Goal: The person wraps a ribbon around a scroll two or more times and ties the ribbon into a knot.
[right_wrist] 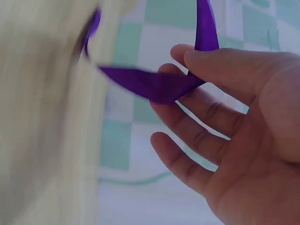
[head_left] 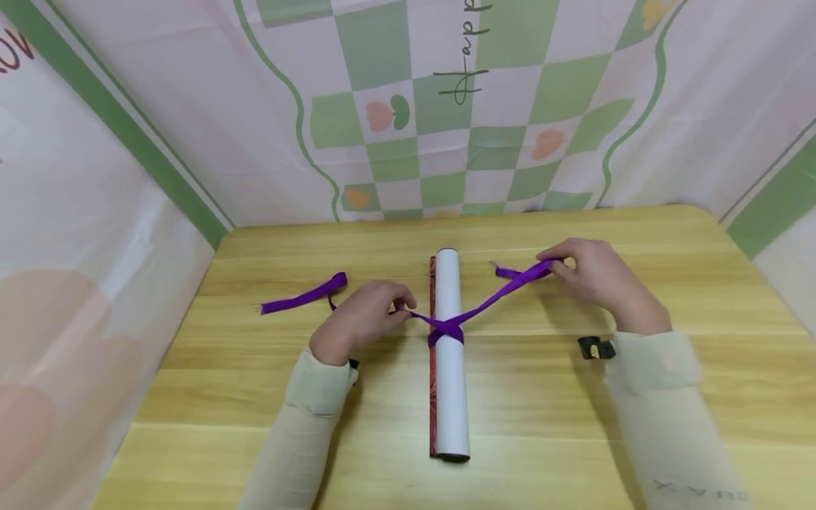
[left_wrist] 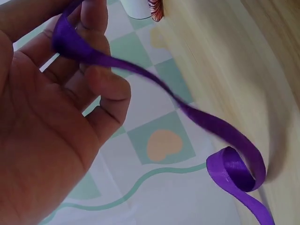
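Note:
A white roll [head_left: 450, 397] with a dark lower end lies lengthwise on the table, a red patterned strip [head_left: 433, 411] along its left side. Purple ribbon [head_left: 451, 331] wraps around both and crosses over itself on top, a little above the roll's middle. On the left, my left hand [head_left: 366, 319] pinches one length of the ribbon close beside the roll; its tail curls away past the hand. My right hand [head_left: 593, 273] pinches the other length between thumb and forefinger, farther out to the right and raised. That length runs nearly straight from the crossing, and its short end hangs below the fingers.
The wooden table [head_left: 529, 425] extends around the roll. Behind it hangs a cloth [head_left: 440, 163] with green checks and hearts, meeting the table's back edge. A black clip-like piece [head_left: 596, 348] sits beside the right sleeve cuff.

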`<state>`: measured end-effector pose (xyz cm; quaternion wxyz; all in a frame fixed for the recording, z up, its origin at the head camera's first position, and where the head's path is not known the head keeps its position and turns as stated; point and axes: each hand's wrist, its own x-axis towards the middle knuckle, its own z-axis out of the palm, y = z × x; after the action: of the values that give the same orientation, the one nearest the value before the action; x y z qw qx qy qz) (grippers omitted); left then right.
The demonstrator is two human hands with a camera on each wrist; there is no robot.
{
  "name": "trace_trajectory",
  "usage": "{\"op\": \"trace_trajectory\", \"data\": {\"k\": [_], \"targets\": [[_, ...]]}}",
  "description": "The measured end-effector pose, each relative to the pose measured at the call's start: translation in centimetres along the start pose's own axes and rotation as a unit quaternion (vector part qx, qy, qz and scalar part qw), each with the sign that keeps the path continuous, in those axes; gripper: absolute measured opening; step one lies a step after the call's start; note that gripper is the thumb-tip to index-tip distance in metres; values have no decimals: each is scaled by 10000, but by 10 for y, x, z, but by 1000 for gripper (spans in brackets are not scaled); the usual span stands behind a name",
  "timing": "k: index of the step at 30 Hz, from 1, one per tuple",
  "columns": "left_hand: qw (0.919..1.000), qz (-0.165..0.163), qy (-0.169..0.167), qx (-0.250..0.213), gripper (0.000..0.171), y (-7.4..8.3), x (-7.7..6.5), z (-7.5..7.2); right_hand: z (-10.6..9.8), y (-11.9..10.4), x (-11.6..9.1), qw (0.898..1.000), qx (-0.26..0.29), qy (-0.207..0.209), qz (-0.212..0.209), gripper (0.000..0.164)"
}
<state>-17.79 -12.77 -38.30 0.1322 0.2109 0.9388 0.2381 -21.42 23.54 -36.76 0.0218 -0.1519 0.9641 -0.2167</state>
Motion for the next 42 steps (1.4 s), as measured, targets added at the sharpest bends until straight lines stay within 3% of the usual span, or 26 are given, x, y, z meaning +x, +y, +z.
{"op": "trace_trajectory", "data": {"k": [7,13,18,22,26,29,33,38,42], "targets": [[9992,97,254,278,14,-3,0,-1,-10,28,-7,9966,-32,517,641,31],[9953,161,560,780,17,-6,-1,-2,-15,36,-11,9909,-40,911,993,30],[9867,585,1272,823,15,-5,2,-1,-11,19,-4,9958,41,246,877,38],[9777,814,1809,691,11,0,4,4,6,-17,3,9986,187,-483,109,40],[9739,761,2038,648,15,5,6,11,33,-54,4,9877,534,-1296,-688,41],[9784,499,1919,589,20,9,7,15,52,-73,4,9785,717,-1729,-872,39],[9879,231,1512,257,19,13,9,17,67,-83,5,9758,669,-1880,-891,29],[9944,405,971,-83,13,16,11,20,70,-81,7,9744,721,-1887,-983,12],[9962,680,542,-89,22,21,11,23,67,-80,7,9706,969,-1959,-1007,7]]}}
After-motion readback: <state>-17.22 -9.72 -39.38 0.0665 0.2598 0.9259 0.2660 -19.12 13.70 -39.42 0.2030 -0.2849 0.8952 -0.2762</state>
